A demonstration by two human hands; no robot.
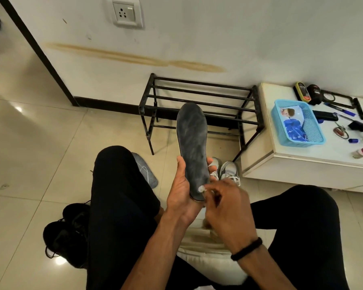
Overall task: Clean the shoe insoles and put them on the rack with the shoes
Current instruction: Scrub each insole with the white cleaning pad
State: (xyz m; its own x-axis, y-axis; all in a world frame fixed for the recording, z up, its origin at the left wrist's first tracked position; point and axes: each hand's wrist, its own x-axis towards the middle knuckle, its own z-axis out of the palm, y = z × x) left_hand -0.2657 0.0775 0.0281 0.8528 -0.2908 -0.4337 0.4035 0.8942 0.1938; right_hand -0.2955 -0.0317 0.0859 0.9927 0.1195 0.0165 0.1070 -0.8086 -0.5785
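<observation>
Two hands meet at the heel of a dark grey foam shoe insole [192, 143], raised upright before the black metal tube rack [199, 101]. Left hand [181, 189] grasps its heel end, fingers wrapped behind; right hand [222, 197] pinches a small whitish wad [201, 188] (material unclear) against the heel. Grey-white sneakers [225, 168] stand on the tiled floor [40, 143] beside the rack's right leg.

Even light, floor [29, 126] glare, wide-angle edge bending

Left hand [181, 191] holds insole [192, 143] (right hand [224, 203] touching).
</observation>
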